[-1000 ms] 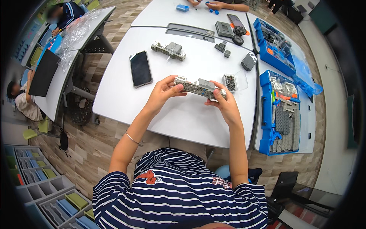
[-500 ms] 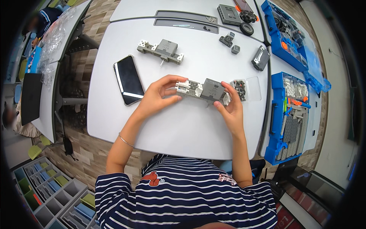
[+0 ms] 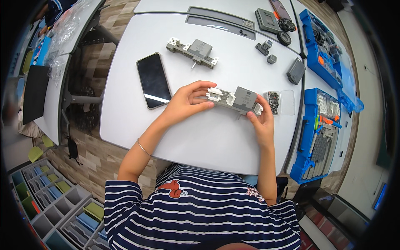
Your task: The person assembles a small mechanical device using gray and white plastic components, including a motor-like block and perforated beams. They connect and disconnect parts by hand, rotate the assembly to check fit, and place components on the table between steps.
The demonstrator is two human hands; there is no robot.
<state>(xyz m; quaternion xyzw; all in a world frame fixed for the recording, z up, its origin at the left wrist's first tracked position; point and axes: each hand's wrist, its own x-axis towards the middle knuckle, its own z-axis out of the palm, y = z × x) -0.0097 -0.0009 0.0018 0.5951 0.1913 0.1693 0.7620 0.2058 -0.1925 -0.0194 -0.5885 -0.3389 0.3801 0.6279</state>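
Between both hands is a building-kit assembly (image 3: 245,99), a grey motor-like box on a light grey beam frame with white connectors. My left hand (image 3: 192,101) closes its thumb and fingers on the white end. My right hand (image 3: 262,118) grips the other end beside the box, thumb on the near side and fingers over the far side. A thin axle pokes out below the box. Farther off, a similar assembly (image 3: 200,49) with its own grey box lies on the white table (image 3: 187,146), a short axle pointing toward me.
A phone (image 3: 153,79) lies left of my hands. Past my right hand stands a small clear box of connectors (image 3: 273,102). Dark grey parts (image 3: 263,48), a grey block (image 3: 296,71) and a wheel (image 3: 284,38) lie farther back. Blue part trays (image 3: 310,137) line the right side.
The whole scene has shifted a little to the right in the picture as the view moved. Both hands keep their hold on the assembly, which looks much the same.
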